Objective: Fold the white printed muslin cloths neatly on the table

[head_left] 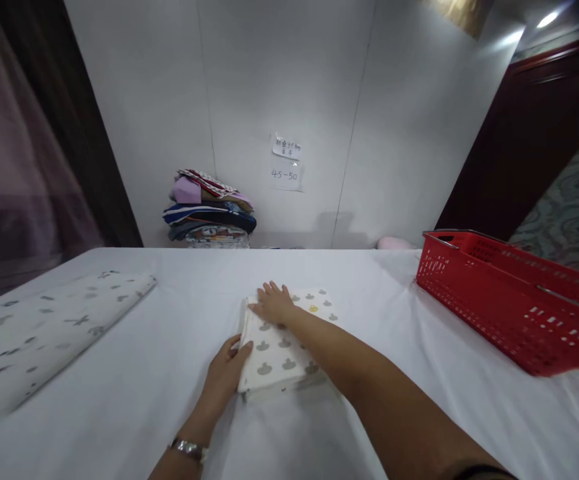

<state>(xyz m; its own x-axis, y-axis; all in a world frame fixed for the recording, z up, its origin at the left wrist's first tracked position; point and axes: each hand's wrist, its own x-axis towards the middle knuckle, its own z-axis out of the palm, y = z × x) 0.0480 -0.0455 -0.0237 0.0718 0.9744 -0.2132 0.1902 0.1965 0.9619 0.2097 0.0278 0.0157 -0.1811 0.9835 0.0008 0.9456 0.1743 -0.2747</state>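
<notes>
Folded white cloth (275, 360) at the centre of the frame, both hands on it

The biggest thing is the pale wall (279, 80), across the upper part of the frame. Below it is the white surface (159, 373), which carries the folded white cloth. At the right side of the frame stands a red basket (499, 293) with many holes. At the left side lies a longer white cloth (64, 327), with dark and grey figures. In the upper left, near the wall, there is a stack of fabrics (212, 210) in several colours. The folded white cloth is smaller, with grey shapes and one yellow shape. The right hand (275, 305) lies on its upper left part; its grip is wide, with the fingers spread flat. The left hand (229, 367) touches its left edge, with the thumb there; I cannot tell if this grip is closed on the fabric. Smallest are two paper notes (286, 175) on the wall and a silver bracelet (189, 449) on the left wrist.
</notes>
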